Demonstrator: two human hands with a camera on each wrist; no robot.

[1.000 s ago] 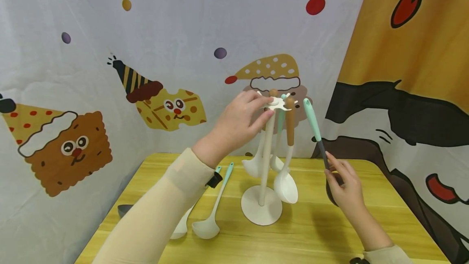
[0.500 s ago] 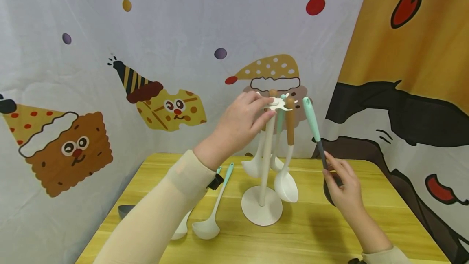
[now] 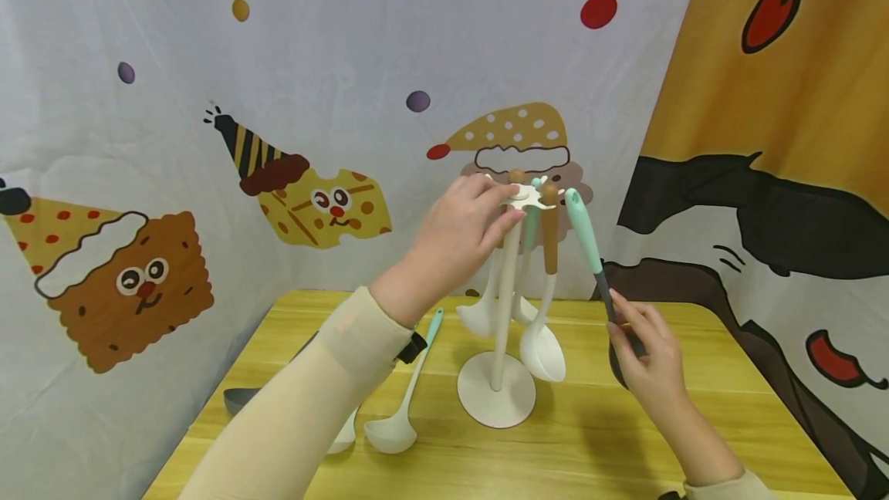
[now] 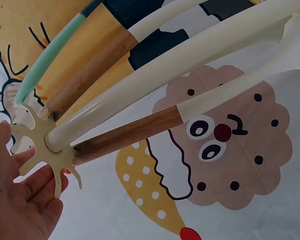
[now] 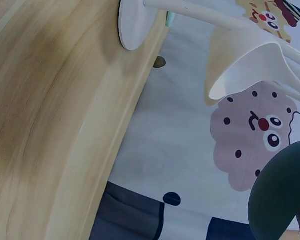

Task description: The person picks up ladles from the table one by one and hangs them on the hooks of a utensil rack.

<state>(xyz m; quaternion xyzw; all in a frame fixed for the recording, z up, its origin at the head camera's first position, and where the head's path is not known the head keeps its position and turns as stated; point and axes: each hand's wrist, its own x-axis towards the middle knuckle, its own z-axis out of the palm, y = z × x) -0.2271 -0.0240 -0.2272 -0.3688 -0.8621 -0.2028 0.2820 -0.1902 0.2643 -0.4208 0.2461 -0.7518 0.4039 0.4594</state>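
My left hand point(image 3: 451, 231) pinches the hooked top point(image 3: 529, 197) of a white utensil stand point(image 3: 505, 299) between thumb and fingers. In my right hand point(image 3: 651, 353) is a ladle with a mint handle point(image 3: 585, 230) and dark grey shaft, gripped low near its dark bowl point(image 5: 279, 195). Its handle tip is close beside the hooks; in the left wrist view the mint handle point(image 4: 52, 57) meets a hook's outline, but contact cannot be told. From the stand hang a white ladle point(image 3: 543, 353) with a wooden handle, another white utensil point(image 3: 479, 316) and a mint-handled one point(image 3: 525, 309) behind.
Left of the stand's round base point(image 3: 479, 401), a white ladle point(image 3: 391, 433) with a mint handle lies on the wooden table point(image 3: 556, 454). A second white ladle point(image 3: 344, 438) and a dark grey one point(image 3: 238, 400) are partly behind my left forearm. A printed cloth point(image 3: 347, 45) hangs behind.
My right hand has moved slightly left, bringing the ladle's handle tip closer to the stand's hooks. My left hand keeps its hold on the stand's top.
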